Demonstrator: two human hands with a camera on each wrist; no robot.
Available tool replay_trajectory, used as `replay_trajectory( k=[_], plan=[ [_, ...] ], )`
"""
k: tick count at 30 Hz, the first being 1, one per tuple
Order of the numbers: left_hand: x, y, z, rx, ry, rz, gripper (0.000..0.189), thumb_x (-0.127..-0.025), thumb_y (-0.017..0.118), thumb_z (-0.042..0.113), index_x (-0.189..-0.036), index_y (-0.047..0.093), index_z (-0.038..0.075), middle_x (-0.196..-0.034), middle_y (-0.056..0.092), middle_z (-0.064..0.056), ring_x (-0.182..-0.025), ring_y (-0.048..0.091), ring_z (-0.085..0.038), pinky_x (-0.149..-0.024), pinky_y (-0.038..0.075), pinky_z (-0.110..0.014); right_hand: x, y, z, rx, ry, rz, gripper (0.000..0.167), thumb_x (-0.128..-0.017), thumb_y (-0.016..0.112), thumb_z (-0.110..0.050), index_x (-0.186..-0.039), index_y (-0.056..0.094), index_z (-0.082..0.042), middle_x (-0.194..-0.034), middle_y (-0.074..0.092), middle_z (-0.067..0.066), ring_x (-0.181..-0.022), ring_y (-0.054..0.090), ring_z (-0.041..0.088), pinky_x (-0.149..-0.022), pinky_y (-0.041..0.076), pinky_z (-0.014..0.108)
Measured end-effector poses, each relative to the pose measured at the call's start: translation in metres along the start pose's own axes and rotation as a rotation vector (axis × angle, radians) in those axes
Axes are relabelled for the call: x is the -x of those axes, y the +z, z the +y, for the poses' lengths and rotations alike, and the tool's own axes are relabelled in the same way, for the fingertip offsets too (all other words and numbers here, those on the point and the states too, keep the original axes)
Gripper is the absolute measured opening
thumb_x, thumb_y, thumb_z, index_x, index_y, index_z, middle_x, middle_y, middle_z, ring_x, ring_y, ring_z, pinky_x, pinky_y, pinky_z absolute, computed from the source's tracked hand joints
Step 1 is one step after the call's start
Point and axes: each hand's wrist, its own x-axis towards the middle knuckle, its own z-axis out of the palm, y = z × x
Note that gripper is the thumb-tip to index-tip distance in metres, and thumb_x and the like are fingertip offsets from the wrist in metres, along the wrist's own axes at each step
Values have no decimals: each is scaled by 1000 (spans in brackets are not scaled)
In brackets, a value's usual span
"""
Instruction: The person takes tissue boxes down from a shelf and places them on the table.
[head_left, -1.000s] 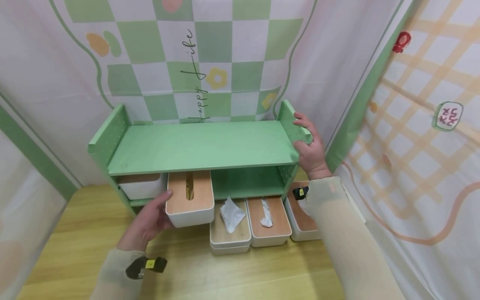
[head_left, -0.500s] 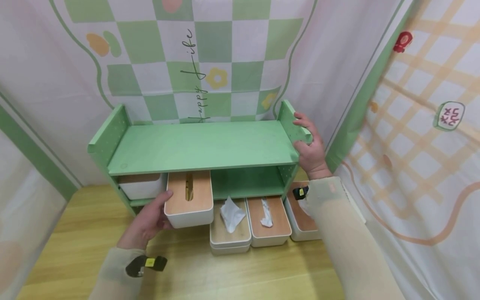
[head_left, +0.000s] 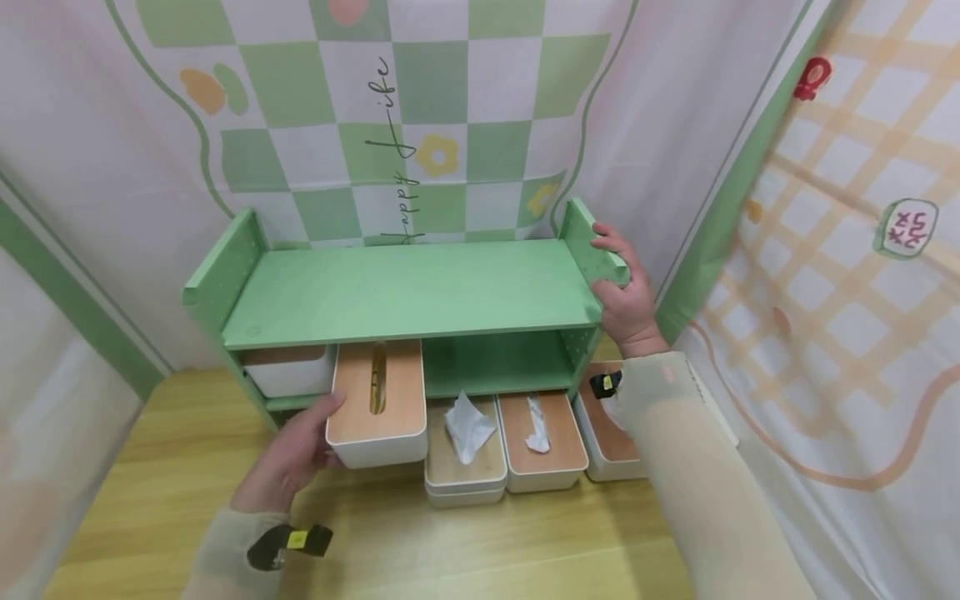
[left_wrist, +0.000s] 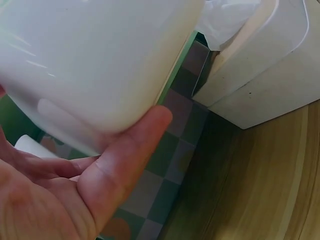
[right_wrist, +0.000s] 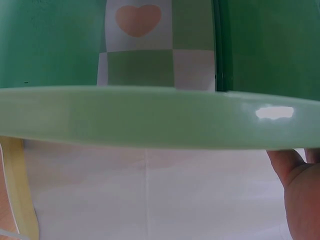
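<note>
My left hand grips a white tissue box with a wood-coloured lid by its left side. The box's back end lies under the top board of the green shelf, and its front juts out past the edge. A long slot in the lid shows something yellowish inside. In the left wrist view the fingers lie against the white wall of the tissue box. My right hand holds the shelf's right side panel near its top front corner, with fingers over the edge. The right wrist view shows that panel edge close up.
Another white box sits inside the shelf at the left. On the wooden table stand a tissue box with a raised tissue, a second tissue box, and a third box partly behind my right arm. A checkered curtain hangs behind.
The tissue box in my left hand has come a little farther out of the shelf toward me. The right hand keeps its hold on the side panel. The head view has shifted slightly.
</note>
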Motion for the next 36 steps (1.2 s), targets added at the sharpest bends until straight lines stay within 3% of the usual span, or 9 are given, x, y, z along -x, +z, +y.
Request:
replay_trajectory(
  k=[7,12,17,25,30,36],
  plan=[
    [4,-1,-4,-5,-2,-4,84,-99,47,58,-152,30,-6,-135,54,-30,-100,67,-28,-72,56,-42,0,2,-1,-3,-19,4,55,-77,45,11,-132,52,5,-155,38,7,-143,29,16,-80,36,27],
    [9,-4,-6,-2,-11,-3,80,-101,45,56,-151,32,-6,-127,61,-28,-93,69,-27,-68,56,-40,1,2,-4,30,-18,-5,54,-78,45,10,-132,52,4,-155,39,3,-144,27,15,-63,39,23],
    [14,-7,-8,-14,8,-33,76,-102,44,52,-147,37,-9,-112,69,-25,-87,71,-28,-65,57,-41,2,2,-7,32,-3,4,55,-78,45,12,-131,54,2,-155,39,1,-143,28,15,-46,33,23],
    [26,-10,-14,-36,9,-15,72,-104,42,46,-147,35,-11,-108,69,-26,-84,72,-29,-63,59,-41,2,2,-8,35,-13,15,56,-76,46,13,-131,55,3,-154,39,5,-142,31,17,-45,30,23],
    [32,-10,-16,-58,-3,-3,70,-105,40,44,-148,32,-11,-109,69,-27,-85,72,-31,-65,59,-42,2,1,-10,30,-9,27,58,-75,46,13,-131,54,3,-154,40,4,-141,31,17,-66,39,22],
    [41,-16,-20,-64,8,-64,68,-107,37,40,-145,31,-17,-103,71,-24,-81,72,-29,-66,59,-42,3,2,-10,39,-22,21,57,-75,46,12,-130,55,3,-154,41,6,-140,34,17,-46,30,22]
  ],
)
